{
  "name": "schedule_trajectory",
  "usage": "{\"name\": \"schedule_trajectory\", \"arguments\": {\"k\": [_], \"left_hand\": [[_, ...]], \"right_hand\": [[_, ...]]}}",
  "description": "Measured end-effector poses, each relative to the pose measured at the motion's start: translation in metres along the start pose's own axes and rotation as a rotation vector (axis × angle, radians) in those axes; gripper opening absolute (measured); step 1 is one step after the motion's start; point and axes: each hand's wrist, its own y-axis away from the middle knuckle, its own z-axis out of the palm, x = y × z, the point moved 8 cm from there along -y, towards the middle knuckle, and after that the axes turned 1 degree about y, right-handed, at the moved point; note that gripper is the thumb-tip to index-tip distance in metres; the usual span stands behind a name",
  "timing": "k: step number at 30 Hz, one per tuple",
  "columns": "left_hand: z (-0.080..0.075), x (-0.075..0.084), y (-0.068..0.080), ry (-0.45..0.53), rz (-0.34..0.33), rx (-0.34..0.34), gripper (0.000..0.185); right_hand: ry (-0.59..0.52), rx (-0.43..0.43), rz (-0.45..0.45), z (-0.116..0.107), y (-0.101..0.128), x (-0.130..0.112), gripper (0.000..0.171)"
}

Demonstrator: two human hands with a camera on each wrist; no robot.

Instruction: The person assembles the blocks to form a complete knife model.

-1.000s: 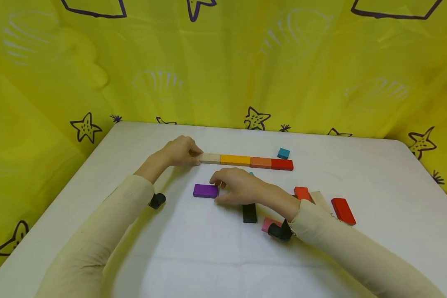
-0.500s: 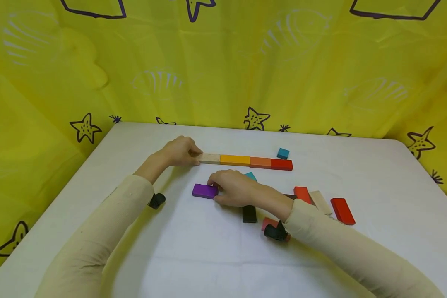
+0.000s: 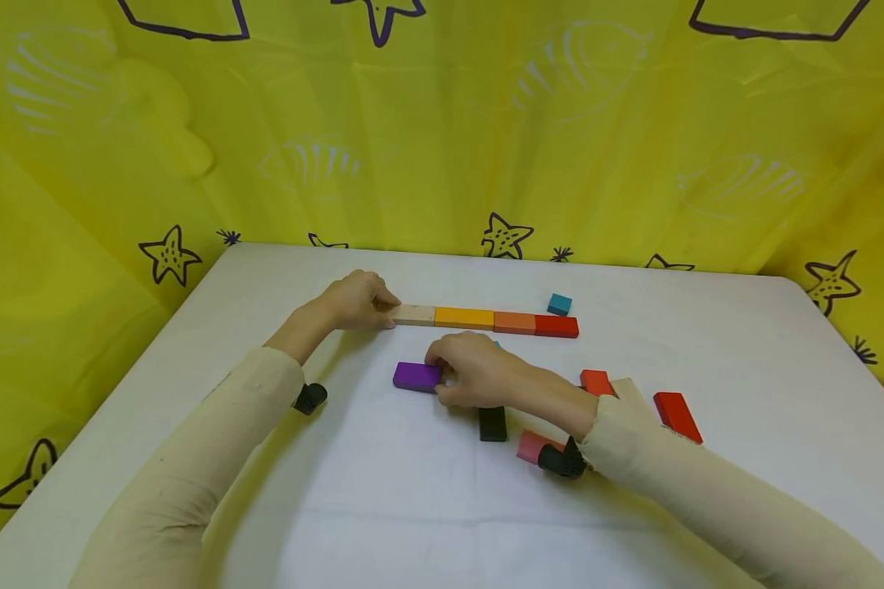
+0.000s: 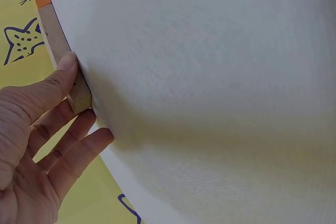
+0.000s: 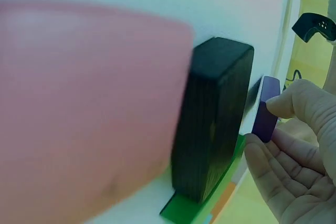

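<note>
My left hand (image 3: 357, 301) pinches a plain wooden block (image 3: 416, 314), the left end of a row lying across the table. Its thumb (image 4: 66, 61) lies on the block's face in the left wrist view, fingertips round the end. To the right of it in the row come a yellow-orange block (image 3: 464, 317), an orange block (image 3: 514, 322) and a red block (image 3: 557, 326). In front of the row, my right hand (image 3: 475, 372) holds a purple block (image 3: 416, 376) by its right end. The right wrist view shows that purple block (image 5: 266, 109) between thumb and fingers.
A black block (image 3: 493, 424) and a pink block (image 3: 534, 446) lie near the right forearm, with red blocks (image 3: 679, 415) and a wooden piece (image 3: 632, 401) further right. Behind the row sits a small blue block (image 3: 559, 304). A green block (image 5: 181, 208) shows beneath the black one.
My right hand has closed on the purple block and shifted it a little to the right. The left hand stays at the wooden block.
</note>
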Motion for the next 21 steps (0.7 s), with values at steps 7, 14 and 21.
{"name": "schedule_trajectory", "arguments": {"k": [7,14,21], "left_hand": [[0.001,0.000,0.000,0.000,-0.005,-0.005,0.039],[0.002,-0.001,0.000,0.004,-0.018,-0.003,0.038],[0.002,-0.001,0.000,0.004,-0.004,0.003,0.037]], "right_hand": [[-0.058,0.052,0.002,-0.014,0.015,0.007,0.032],[-0.125,0.117,-0.002,-0.030,0.033,0.016,0.036],[-0.123,0.211,-0.029,-0.047,0.056,0.029,0.032]]}}
